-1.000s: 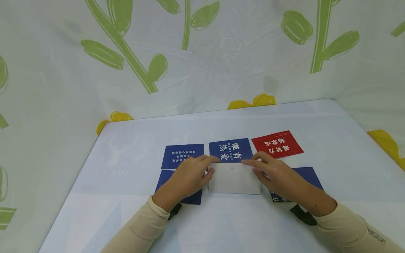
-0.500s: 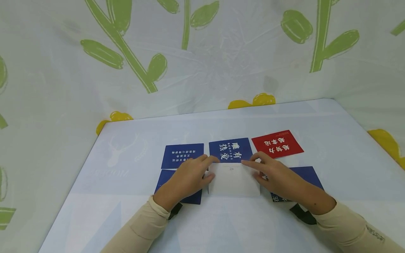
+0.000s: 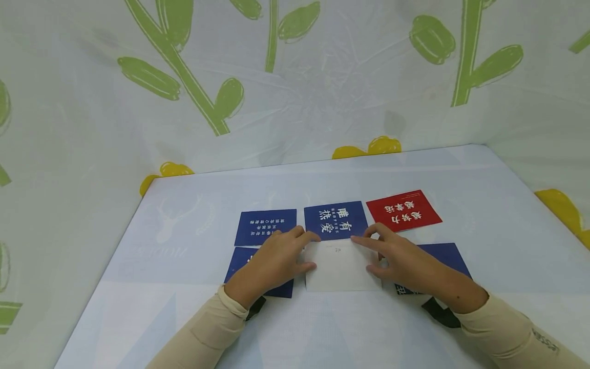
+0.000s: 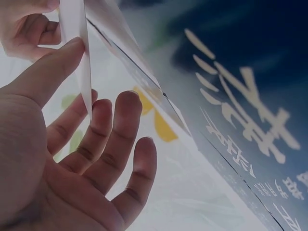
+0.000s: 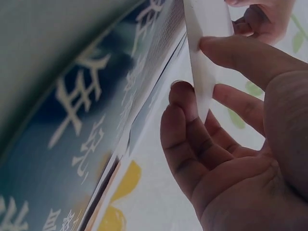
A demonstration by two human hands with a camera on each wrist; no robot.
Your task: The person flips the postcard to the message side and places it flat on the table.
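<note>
A plain card with its white side up (image 3: pixel 343 270) is in both hands at the middle of the near row. My left hand (image 3: pixel 275 262) pinches its left side between thumb and fingers. On the right side, my right hand (image 3: pixel 407 262) does likewise. Both wrist views show the card edge-on, the white card (image 4: pixel 72 24) with a thumb on one face and fingers on the other. Just beyond its far edge lies a blue card (image 3: pixel 335 219) with white characters. Small faint writing is visible near the white card's top; its underside is hidden.
A blue card (image 3: pixel 265 223) lies back left and a red card (image 3: pixel 405 211) back right. Partly under the arms are another blue card (image 3: pixel 283 288) and a blue card (image 3: pixel 446 257). The white table (image 3: pixel 332 333) meets a leaf-patterned white curtain (image 3: pixel 299 113) behind.
The white card's near edge has swung toward me, so more of its white face shows. My thumbs have shifted slightly nearer me; the other cards stay put.
</note>
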